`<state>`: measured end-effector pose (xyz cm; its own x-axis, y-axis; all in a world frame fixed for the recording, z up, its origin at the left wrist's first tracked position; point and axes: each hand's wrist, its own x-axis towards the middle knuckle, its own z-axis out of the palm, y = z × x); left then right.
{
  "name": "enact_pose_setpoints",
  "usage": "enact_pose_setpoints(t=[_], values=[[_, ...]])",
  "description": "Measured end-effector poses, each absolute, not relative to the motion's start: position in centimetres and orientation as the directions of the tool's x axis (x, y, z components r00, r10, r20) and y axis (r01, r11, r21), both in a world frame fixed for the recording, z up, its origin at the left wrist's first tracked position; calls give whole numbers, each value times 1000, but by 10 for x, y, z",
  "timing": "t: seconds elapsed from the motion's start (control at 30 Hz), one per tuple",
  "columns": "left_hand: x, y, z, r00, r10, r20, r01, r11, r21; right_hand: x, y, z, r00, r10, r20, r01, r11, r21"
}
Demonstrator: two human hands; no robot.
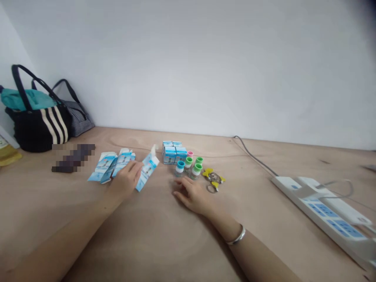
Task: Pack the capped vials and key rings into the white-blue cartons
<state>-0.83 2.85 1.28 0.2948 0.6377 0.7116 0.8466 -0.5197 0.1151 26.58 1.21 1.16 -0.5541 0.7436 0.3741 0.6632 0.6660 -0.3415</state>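
Observation:
My left hand has its fingers curled over the left edge of a flattened blue-and-white carton, holding it slanted near the table. Beside it lie more flattened cartons. My right hand, with a silver bracelet at the wrist, rests on the table with its fingers apart and nothing in them. Just beyond its fingers stand several small clear bottles with coloured tops, among them a blue-topped bottle and a green-topped bottle. Upright small blue-and-white boxes are grouped behind them.
Right of the bottles lie metal rings with yellow tags. A white power strip and its grey cable lie at the right. A dark pixelated object and a black striped bag are at the left, before the wall.

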Motion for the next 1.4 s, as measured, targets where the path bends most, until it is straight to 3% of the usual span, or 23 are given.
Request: enact_pose_setpoints(t=[0.13,0.27,0.5,0.83,1.07,1.23,1.4], values=[[-13,41,13,257,747,614,951,-308,-24,263,12,9,-611,701,368,666,706,-239],[-12,44,16,255,782,569,966,-229,-119,261,12,9,-642,684,346,662,723,-198],[28,71,44,391,764,513,917,-368,-152,260,14,10,-685,645,339,628,758,-172],[71,111,28,484,707,515,843,-534,-58,262,12,11,-694,636,338,613,768,-185],[63,93,25,425,722,547,855,-519,21,261,14,11,-693,634,344,598,772,-216],[36,53,23,441,690,574,744,-639,197,262,11,13,-633,688,355,597,726,-342],[24,12,15,500,673,545,626,-716,309,259,9,27,-491,724,484,486,689,-538]])
